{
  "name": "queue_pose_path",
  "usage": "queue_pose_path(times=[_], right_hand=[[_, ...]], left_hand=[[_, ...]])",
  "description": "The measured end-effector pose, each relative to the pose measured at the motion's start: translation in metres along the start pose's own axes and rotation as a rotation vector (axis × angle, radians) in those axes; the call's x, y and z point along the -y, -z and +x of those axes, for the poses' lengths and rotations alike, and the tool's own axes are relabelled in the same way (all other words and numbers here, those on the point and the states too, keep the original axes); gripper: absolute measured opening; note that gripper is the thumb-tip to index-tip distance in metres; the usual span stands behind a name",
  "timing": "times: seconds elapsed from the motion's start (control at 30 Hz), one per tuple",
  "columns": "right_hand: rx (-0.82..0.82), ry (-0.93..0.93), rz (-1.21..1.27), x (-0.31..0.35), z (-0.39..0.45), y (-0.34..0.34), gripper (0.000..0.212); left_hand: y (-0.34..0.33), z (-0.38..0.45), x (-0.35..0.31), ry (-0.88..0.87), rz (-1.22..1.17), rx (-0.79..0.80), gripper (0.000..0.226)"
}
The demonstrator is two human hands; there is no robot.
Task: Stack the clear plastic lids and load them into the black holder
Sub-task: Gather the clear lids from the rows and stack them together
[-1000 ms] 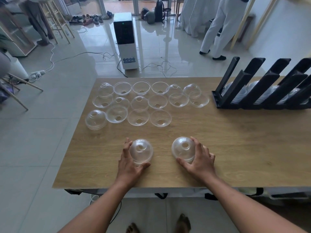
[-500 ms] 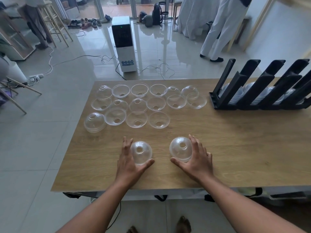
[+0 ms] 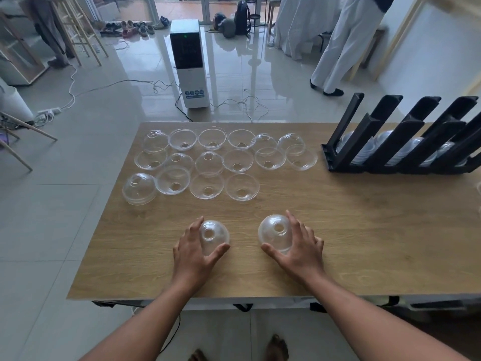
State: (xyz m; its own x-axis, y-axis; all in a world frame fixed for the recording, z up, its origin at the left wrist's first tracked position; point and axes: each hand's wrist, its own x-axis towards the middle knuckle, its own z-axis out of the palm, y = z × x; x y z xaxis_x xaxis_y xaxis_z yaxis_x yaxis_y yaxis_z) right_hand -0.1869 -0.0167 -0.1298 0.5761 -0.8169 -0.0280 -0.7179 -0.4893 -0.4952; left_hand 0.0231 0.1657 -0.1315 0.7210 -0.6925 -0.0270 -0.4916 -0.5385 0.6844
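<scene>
Near the desk's (image 3: 364, 243) front edge, two clear domed lids sit dome-up, each with a round hole on top. The left hand (image 3: 192, 254) is spread around the left lid (image 3: 214, 237), fingers on its far-left side and thumb curled at its near-right side; the palm hides the lid's near-left rim. The right hand (image 3: 299, 252) is spread around the right lid (image 3: 275, 231), thumb at its near edge, fingers along its right side; that rim is hidden too. Whether either lid is lifted off the wood cannot be told.

Toward the back-left corner, loose lids (image 3: 242, 187) lie in three rough rows, most hole-down like bowls, a few dome-up; their clear walls overlap and blur, so an exact count is hard. One dome-up lid (image 3: 140, 188) overhangs the left edge.

At the back-right stands the black holder (image 3: 395, 149), cut off by the picture's right edge. Stacked lids (image 3: 365, 156) show between its slanted rails, mostly hidden behind them.

A person's legs (image 3: 343, 45) stand on the floor beyond, the upper body cut off.
</scene>
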Motion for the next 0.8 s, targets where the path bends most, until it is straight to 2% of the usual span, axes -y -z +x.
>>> queue_pose_path(times=[0.13,0.33,0.6,0.8], right_hand=[[-0.016,0.008,0.019,-0.003,-0.001,0.008,0.118],[-0.144,0.082,0.025,0.022,0.042,0.038,0.103],[0.203,0.222,-0.261,0.098,0.129,0.033,0.124],[0.319,0.229,-0.445,0.115,0.154,0.02,0.125]], left_hand=[[0.001,0.0,-0.001,0.033,-0.024,-0.013,0.107],[0.006,-0.003,-0.002,0.087,-0.058,-0.025,0.119],[0.014,-0.005,-0.006,0.119,-0.096,-0.007,0.127],[0.019,-0.004,-0.004,0.176,-0.204,0.034,0.134]])
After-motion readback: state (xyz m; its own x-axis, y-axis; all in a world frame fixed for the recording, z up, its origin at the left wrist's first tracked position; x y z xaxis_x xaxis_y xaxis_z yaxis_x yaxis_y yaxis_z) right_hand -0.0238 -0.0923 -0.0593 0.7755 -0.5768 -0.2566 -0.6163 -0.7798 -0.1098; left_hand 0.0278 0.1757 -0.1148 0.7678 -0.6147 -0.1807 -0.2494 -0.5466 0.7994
